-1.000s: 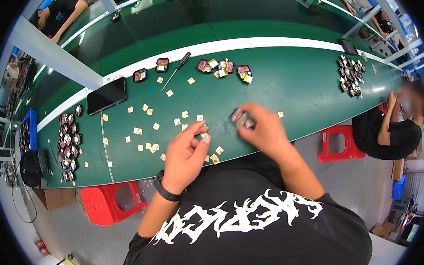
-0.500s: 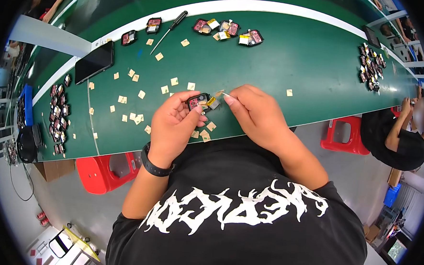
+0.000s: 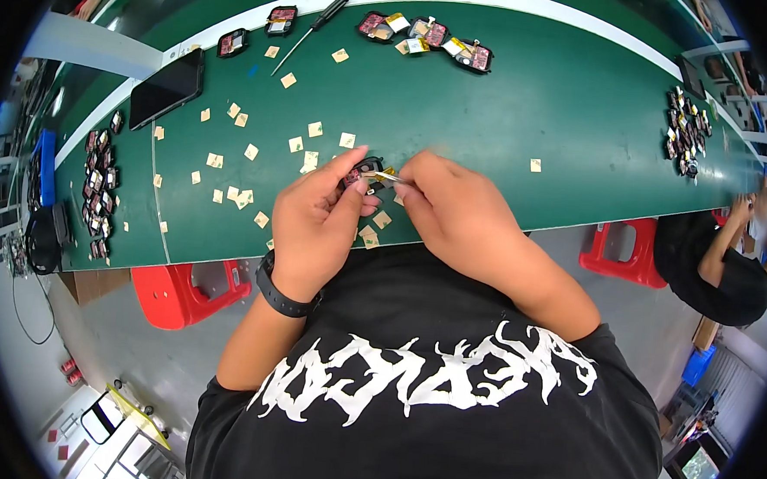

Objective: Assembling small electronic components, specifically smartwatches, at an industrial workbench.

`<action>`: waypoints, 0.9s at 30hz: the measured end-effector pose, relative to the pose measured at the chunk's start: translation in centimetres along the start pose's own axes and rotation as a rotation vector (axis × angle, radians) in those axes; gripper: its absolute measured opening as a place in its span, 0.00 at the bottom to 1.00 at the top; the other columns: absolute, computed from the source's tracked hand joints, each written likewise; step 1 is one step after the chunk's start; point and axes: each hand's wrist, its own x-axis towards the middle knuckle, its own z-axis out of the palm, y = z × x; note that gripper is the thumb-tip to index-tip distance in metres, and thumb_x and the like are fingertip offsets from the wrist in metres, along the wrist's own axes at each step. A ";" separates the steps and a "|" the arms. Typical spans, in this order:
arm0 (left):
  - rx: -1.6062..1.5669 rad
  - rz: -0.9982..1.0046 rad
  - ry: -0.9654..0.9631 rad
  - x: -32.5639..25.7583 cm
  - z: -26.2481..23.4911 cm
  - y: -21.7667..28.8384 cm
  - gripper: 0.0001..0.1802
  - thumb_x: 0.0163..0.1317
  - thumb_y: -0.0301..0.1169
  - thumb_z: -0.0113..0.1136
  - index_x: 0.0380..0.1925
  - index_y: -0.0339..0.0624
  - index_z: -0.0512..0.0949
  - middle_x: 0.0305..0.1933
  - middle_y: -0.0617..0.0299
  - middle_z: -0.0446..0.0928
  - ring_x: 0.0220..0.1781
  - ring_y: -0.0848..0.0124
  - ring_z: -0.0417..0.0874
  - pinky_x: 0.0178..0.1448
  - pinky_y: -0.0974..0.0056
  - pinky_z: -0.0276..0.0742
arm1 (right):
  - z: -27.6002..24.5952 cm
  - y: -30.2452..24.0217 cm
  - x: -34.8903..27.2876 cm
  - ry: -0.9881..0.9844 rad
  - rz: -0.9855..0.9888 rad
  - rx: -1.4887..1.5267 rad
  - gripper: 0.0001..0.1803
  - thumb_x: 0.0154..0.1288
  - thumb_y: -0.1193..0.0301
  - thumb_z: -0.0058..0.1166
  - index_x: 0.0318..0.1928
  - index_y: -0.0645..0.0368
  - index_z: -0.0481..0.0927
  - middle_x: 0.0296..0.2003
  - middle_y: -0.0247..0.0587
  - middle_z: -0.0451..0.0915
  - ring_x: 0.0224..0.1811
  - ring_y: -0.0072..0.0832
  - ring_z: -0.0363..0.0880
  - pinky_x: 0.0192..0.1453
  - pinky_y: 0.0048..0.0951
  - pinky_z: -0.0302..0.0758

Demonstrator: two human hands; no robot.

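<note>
My left hand (image 3: 313, 223) is closed around a small black electronic housing (image 3: 369, 164) with a pinkish-red circuit board, gripping it by its edge. A yellow-and-silver battery pouch hangs at its right side, partly hidden by my fingers. Between thumb and fingers, my right hand (image 3: 459, 204) grips a thin silver tool, apparently tweezers (image 3: 390, 178). Their tip lies over the housing; whether it touches is too small to tell. Several beige adhesive squares (image 3: 368, 237) lie beside and below my left hand on the green table (image 3: 495, 98).
More beige squares (image 3: 251, 152) are scattered to the left. A screwdriver (image 3: 312, 33) and several open housings (image 3: 425, 33) lie at the back. A black tablet-like device (image 3: 167, 88) rests at left. Piles of housings (image 3: 100, 186) stand at both ends. Another person (image 3: 716, 257) sits at right, near a red stool (image 3: 624, 252).
The tweezers have moved left, from beside the housing to over it. A beige piece at their tip earlier is no longer distinct there. The whole view has shifted slightly.
</note>
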 end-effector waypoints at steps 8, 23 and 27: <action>0.201 0.217 -0.023 -0.2 0.0 0.1 0.21 0.73 0.18 0.56 0.65 0.36 0.78 0.45 0.55 0.82 0.38 0.73 0.88 0.46 0.70 0.84 | 0.2 0.4 0.0 -0.011 0.010 -0.168 0.06 0.68 0.73 0.58 0.34 0.60 0.77 0.27 0.50 0.78 0.32 0.52 0.81 0.37 0.51 0.77; -0.266 -0.017 -0.074 -0.6 -1.5 0.0 0.18 0.75 0.20 0.54 0.62 0.31 0.79 0.45 0.55 0.83 0.39 0.72 0.88 0.45 0.70 0.86 | 0.2 0.8 -0.5 -0.042 0.310 0.508 0.11 0.61 0.73 0.69 0.43 0.64 0.83 0.26 0.39 0.80 0.28 0.29 0.78 0.33 0.32 0.76; -0.285 -0.019 -0.057 -0.6 -1.3 -0.4 0.19 0.73 0.19 0.56 0.63 0.29 0.78 0.46 0.55 0.83 0.41 0.73 0.88 0.48 0.70 0.86 | -0.8 -0.4 0.0 -0.076 0.054 0.182 0.16 0.59 0.74 0.71 0.48 0.58 0.84 0.33 0.34 0.81 0.30 0.24 0.78 0.32 0.29 0.75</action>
